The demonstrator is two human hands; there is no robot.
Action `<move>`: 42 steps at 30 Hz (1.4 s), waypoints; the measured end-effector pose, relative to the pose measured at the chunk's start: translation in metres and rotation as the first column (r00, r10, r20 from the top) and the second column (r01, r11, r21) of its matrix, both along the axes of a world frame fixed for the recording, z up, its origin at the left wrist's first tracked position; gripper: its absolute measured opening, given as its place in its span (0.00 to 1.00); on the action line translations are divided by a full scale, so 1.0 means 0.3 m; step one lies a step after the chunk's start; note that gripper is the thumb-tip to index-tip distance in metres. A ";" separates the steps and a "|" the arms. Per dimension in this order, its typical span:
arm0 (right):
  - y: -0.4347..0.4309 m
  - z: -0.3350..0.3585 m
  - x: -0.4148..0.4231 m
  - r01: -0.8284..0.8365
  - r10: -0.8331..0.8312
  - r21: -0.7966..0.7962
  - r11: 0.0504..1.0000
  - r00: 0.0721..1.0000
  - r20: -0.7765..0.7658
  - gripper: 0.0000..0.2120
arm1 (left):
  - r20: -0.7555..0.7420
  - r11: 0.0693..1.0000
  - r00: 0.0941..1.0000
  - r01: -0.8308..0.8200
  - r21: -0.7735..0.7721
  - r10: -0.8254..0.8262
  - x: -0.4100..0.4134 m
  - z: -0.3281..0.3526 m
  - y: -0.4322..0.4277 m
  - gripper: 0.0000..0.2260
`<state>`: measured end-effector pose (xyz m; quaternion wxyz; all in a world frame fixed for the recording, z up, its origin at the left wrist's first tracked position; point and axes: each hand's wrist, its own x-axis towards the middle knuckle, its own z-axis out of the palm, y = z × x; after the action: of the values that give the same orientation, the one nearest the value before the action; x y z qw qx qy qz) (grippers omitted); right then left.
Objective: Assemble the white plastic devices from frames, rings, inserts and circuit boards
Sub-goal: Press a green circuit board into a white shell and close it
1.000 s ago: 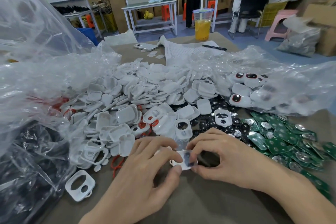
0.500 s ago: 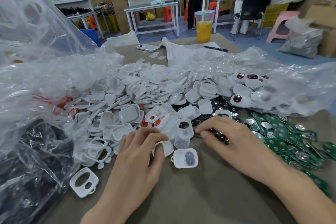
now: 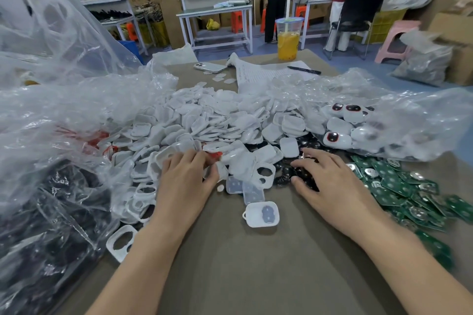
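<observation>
A white shell with a grey insert (image 3: 261, 213) lies alone on the brown table (image 3: 256, 276) between my hands. My left hand (image 3: 186, 181) reaches into the heap of white frames and covers (image 3: 217, 120), its fingertips curled onto a red ring (image 3: 214, 155). My right hand (image 3: 330, 184) lies over the black round inserts (image 3: 282, 177), fingers and thumb curled around some of them. Green circuit boards (image 3: 399, 186) spread to its right. One white frame (image 3: 120, 241) lies near my left forearm.
Clear plastic bags rise at the left (image 3: 64, 100) and right (image 3: 409, 120); the right one holds finished devices (image 3: 332, 137). A dark bag (image 3: 51, 225) sits front left. Far back are a drink cup (image 3: 288, 41), a phone (image 3: 208, 67), a pen (image 3: 304, 70) and paper.
Both hands let go of the white shell, which now lies on the table. My left hand moved forward to the red ring, my right hand to the black inserts.
</observation>
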<state>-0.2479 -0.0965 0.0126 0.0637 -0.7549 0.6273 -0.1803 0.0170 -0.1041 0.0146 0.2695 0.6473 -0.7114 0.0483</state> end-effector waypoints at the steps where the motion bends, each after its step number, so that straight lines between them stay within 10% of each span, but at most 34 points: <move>1: 0.002 -0.002 0.003 0.006 -0.006 -0.010 1.000 1.000 -0.005 0.18 | -0.009 1.000 1.000 0.001 -0.005 -0.001 0.004 -0.002 -0.004 0.07; 16: 0.059 0.045 0.035 0.161 -0.189 -0.432 0.887 0.982 -0.022 0.15 | -0.175 0.997 0.984 -0.038 -0.072 0.025 0.011 -0.021 -0.013 0.06; 24: 0.224 -0.001 -0.059 0.470 -0.455 0.079 0.879 0.878 -0.149 0.34 | -0.160 0.997 0.986 -0.051 -0.061 0.041 0.011 -0.016 -0.001 0.07; 42: 0.189 -0.008 -0.077 0.424 -0.441 -0.161 0.891 0.894 -0.085 0.14 | -0.149 0.985 0.986 -0.098 -0.140 0.077 0.010 -0.012 0.011 0.08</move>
<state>-0.2710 -0.0399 0.0101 -0.0682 -0.6082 0.7683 -0.1875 0.0201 -0.1008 0.0111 0.3643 0.6581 -0.6556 0.0656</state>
